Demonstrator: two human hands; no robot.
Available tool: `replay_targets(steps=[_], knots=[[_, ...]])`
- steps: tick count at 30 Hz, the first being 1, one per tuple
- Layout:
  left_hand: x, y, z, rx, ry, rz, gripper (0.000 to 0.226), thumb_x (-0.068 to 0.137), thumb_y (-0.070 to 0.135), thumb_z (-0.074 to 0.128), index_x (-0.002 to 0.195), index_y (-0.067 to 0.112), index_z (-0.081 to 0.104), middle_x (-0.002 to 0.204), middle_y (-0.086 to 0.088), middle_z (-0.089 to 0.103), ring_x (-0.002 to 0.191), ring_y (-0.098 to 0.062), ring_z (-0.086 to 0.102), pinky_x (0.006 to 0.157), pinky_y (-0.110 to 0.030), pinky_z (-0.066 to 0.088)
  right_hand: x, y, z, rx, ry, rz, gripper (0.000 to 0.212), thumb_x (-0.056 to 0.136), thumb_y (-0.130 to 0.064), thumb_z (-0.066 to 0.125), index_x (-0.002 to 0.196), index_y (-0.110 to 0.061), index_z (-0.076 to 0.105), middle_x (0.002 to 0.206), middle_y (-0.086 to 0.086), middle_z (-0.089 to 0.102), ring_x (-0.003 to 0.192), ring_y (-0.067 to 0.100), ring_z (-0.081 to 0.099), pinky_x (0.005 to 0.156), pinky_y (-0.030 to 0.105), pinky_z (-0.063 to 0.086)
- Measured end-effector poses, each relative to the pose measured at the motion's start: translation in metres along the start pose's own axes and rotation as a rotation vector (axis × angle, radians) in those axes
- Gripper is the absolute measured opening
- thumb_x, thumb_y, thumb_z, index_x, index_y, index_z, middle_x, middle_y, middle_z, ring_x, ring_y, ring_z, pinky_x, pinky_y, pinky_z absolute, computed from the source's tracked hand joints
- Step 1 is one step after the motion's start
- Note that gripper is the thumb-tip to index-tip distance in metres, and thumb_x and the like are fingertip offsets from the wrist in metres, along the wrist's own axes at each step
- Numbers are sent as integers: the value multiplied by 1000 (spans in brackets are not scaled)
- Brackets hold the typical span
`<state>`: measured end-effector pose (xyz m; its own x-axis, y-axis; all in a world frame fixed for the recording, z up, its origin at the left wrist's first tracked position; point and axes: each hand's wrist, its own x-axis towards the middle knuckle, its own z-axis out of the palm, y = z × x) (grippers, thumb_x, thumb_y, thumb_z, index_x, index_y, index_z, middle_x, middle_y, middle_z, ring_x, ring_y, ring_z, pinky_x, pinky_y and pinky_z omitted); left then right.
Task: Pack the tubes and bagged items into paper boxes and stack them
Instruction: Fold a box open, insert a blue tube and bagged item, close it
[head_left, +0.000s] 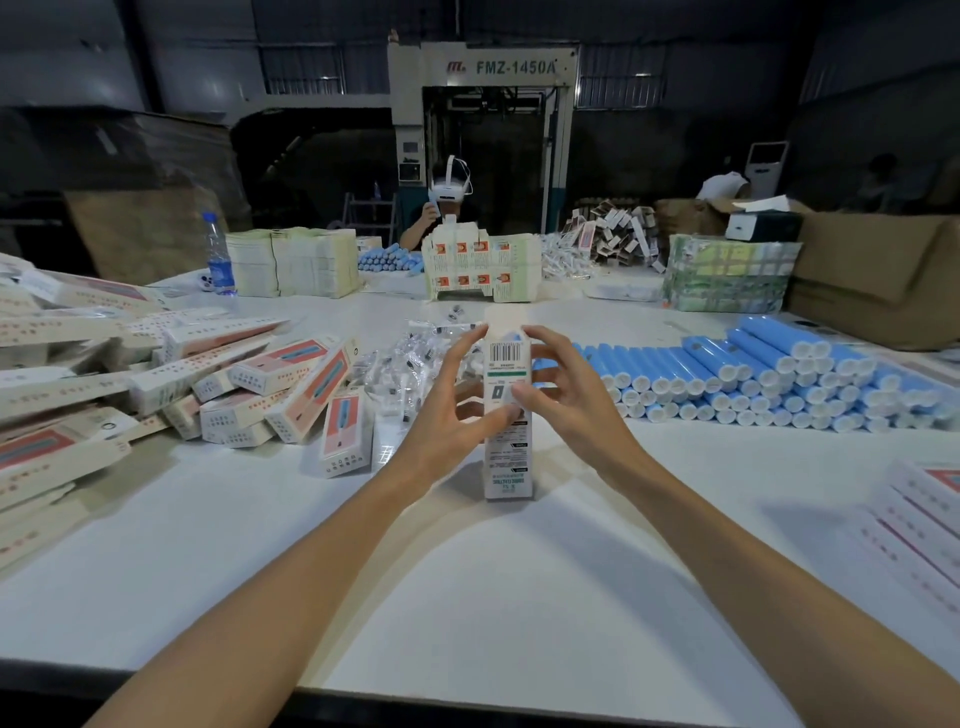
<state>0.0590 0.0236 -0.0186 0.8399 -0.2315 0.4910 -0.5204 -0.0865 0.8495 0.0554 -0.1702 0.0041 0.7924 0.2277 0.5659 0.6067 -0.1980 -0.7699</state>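
Left hand (448, 421), right hand (566, 401), fingers spread, gripping upright box (508, 467)

Two hands (447, 426) (576, 410), one held box (505, 364), one bottle (221, 257).

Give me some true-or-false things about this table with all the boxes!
1. The left hand and right hand hold one upright box. True.
2. The blue tubes lie left of that box. False: they are stacked on its right.
3. A water bottle stands far off on the left. True.
4. The pile of boxes on the left is tidy. False: they lie jumbled.
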Motion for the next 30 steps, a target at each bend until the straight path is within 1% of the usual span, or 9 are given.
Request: replay_targets(steps=[6,10,14,17,21,23,25,28,30], knots=[[3,2,-2,112,-23,48,81,91,33,82,155,49,35,126,5,74,118,-20,70,103,-55,57,1,-2,-7,-42,-34,-37,51,99,-14,71,144,-30,52,127,-5,65,111,20,68,98,41,57],[5,-2,-5,160,-36,55,82,91,37,84,155,42,34,118,5,78,110,-22,73,100,-55,58,5,-4,-12,-120,-74,-82,46,97,-16,73,136,-30,52,122,-3,66,106,23,70,96,42,59],[8,-5,-8,218,-42,84,81,91,40,85,155,39,35,115,9,79,107,-17,75,92,-40,58,10,-7,-15,-239,-83,-149,45,94,-18,73,130,-34,52,116,-1,68,100,22,71,91,40,60],[10,-5,-10,219,-39,71,81,90,37,86,154,40,36,120,12,78,111,-14,74,93,-37,57,12,-8,-14,-283,-87,-163,43,94,-18,72,129,-31,51,115,-2,68,100,18,71,90,38,61],[10,-5,-9,225,-35,60,84,89,39,86,156,43,35,125,16,75,113,-11,73,96,-42,57,15,-13,-15,-114,-96,-49,23,103,-31,67,124,-27,59,120,-3,70,108,16,70,88,25,57],[10,-4,-9,240,-34,43,86,87,46,86,156,47,34,125,19,74,115,-5,71,99,-44,56,22,-20,-13,117,17,54,19,107,-34,58,111,-17,66,112,2,75,105,22,73,90,30,58],[9,-3,-9,249,-35,34,87,86,54,85,156,51,34,126,22,73,117,-2,69,98,-41,55,32,-28,-10,238,98,139,25,108,-34,56,111,-9,59,106,8,78,100,31,75,93,41,60],[9,-3,-11,234,-41,24,86,87,49,86,155,50,34,128,18,73,120,-6,69,100,-42,56,45,-33,-10,180,87,181,29,106,-24,61,131,-16,49,103,17,78,96,36,75,94,46,61],[9,-4,-12,229,-45,24,83,89,40,86,154,50,36,127,17,73,119,-7,70,99,-40,56,50,-35,-17,112,4,145,29,106,-15,61,133,-15,54,100,17,79,95,33,77,92,48,62]])
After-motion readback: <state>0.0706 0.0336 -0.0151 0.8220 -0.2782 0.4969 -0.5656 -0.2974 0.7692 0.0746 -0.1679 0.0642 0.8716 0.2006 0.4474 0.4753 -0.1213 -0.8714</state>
